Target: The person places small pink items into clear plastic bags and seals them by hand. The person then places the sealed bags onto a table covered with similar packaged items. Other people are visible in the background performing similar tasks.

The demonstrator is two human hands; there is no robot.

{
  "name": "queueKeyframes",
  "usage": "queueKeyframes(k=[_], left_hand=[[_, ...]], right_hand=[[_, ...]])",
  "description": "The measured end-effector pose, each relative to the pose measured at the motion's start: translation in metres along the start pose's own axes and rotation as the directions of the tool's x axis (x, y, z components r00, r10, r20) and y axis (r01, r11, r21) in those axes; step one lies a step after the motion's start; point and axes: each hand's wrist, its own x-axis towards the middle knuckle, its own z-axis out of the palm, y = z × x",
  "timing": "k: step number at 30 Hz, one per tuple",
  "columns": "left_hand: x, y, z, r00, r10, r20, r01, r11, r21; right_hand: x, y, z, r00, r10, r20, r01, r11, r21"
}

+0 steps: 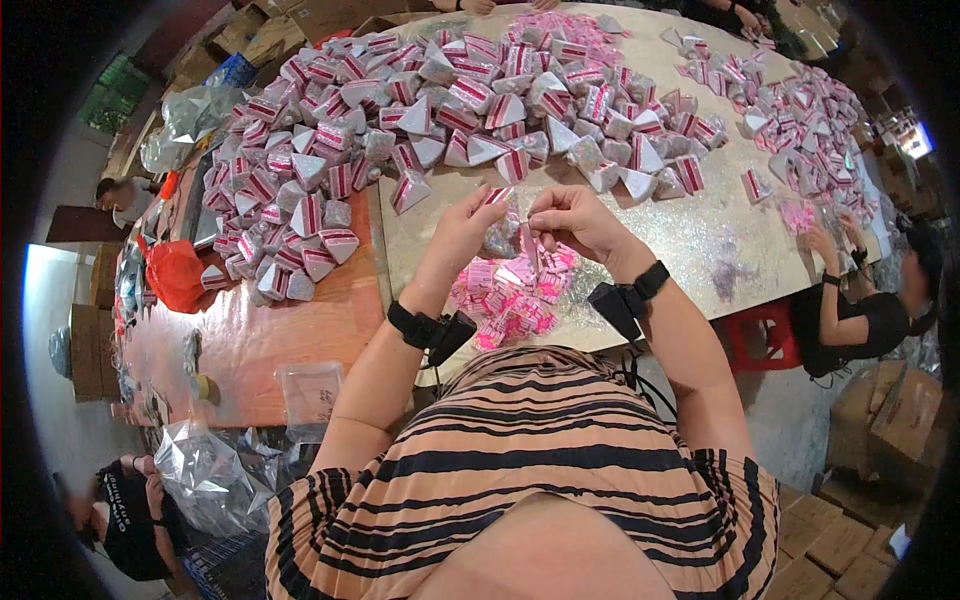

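Note:
My left hand (pixel 463 228) is closed round a small wedge-shaped piece (pixel 501 236) that looks like a cake slice, with a glittery side and a pink-and-white striped edge. Close beside it, my right hand (pixel 583 228) has thumb and forefinger pinched together on a thin strip (pixel 530 248); its exact kind is hard to make out. Below both hands lies a loose heap of small pink-and-white printed cards (pixel 508 298) on the table. Beyond my fingers a big pile of similar wedge pieces (pixel 470 95) spreads across the table.
The pale tabletop (pixel 690 240) carries glitter and meets an orange-brown table (pixel 250 365) at left. A red bag (pixel 175 277) and a clear tub (pixel 309 392) are on that side. Another person (pixel 850 310) works at right, near a second pile (pixel 815 130). Cardboard boxes (pixel 850 530) stand lower right.

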Motion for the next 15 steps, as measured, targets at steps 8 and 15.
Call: queueKeyframes(k=[8,15], left_hand=[[-0.008,-0.005,0.012,0.997,0.003,0.073,-0.015,0.984,0.176],[-0.005,-0.043,0.026,0.991,-0.046,0.129,0.006,0.955,0.297]], right_hand=[[-0.007,0.036,-0.008,0.999,0.043,-0.014,-0.043,0.999,-0.007],[-0.028,0.051,-0.021,0.984,0.086,-0.155,-0.121,0.965,-0.233]])
